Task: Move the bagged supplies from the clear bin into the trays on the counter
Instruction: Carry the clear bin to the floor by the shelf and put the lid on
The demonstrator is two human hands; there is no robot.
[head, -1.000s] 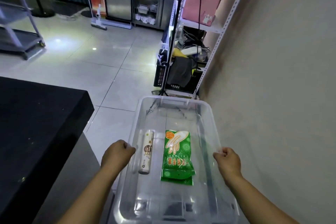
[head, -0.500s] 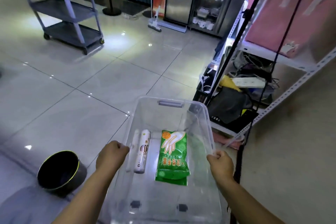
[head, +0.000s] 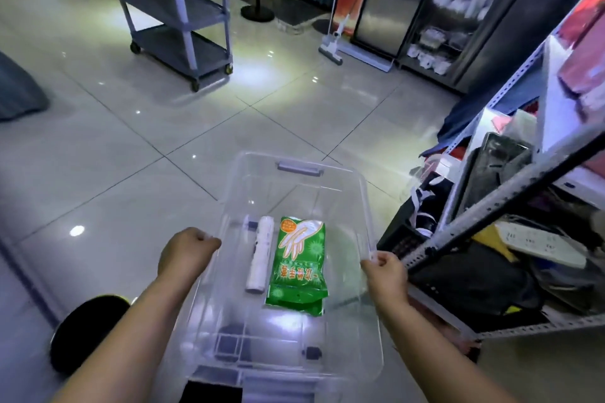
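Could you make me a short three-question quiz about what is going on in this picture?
1. True or false: both hands grip the rim of the clear bin.
2. What lies in the bin? A) a green packet and a white roll B) two red boxes C) nothing
3. Which side of the green packet is the white roll on?

Key:
1. True: left hand and right hand each hold a long side.
2. A
3. The person's left, close alongside.

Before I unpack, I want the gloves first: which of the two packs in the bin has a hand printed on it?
The flat green pack, lying right of the slim white roll, which shows only a small label.
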